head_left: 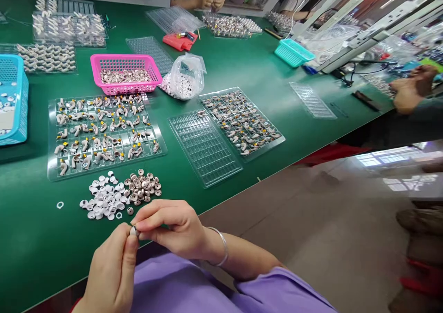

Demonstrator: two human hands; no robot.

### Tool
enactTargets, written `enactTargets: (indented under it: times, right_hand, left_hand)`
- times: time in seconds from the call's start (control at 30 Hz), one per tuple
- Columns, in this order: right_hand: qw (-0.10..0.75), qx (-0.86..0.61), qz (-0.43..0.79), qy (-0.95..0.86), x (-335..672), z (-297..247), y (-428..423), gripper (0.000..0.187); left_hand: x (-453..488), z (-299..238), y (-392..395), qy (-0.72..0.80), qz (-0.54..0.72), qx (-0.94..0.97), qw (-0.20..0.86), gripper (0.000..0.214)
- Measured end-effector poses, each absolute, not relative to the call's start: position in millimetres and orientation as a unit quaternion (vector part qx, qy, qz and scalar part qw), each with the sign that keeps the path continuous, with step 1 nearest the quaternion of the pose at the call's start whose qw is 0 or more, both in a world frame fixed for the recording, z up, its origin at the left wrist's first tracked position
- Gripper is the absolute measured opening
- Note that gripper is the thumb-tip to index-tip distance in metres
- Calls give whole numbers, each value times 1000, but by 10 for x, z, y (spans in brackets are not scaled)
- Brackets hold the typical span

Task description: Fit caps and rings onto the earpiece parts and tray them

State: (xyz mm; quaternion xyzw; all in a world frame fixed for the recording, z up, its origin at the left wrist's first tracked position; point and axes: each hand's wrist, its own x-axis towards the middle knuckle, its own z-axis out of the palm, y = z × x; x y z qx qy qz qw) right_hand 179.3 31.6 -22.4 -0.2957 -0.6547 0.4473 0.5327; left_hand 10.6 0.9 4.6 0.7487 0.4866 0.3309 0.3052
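Near the front edge of the green worktop, a small part is pinched by the left hand and the right hand together. Open room is left along that edge, to the left. Just beyond, the way is crowded by piled white caps and bronze caps. Curved pieces are carried in a clear tray; small metallic parts are held in a pink basket.

One head cam, facing forward and down across the bench; hands close, bottom centre; floor lower right.
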Motion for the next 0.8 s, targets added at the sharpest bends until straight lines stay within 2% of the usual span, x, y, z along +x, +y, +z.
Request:
enactTargets:
  times: [0.1,0.4,0.63,0.8]
  right_hand:
    - [534,-311,443,-650,1770,-228,298,9]
    - [525,-302,435,-666,1779,-230,306,12]
    - [547,-296,440,-648,1752,-206,287,11]
    - [524,-302,414,-680,1781,-198,282,11]
  left_hand:
    - [106,25,1,494,341,750,278,24]
    - [118,20,1,486,328,744,321,25]
    - [92,-8,12,472,337,791,193,23]
    - [78,34,29,467,321,797,208,23]
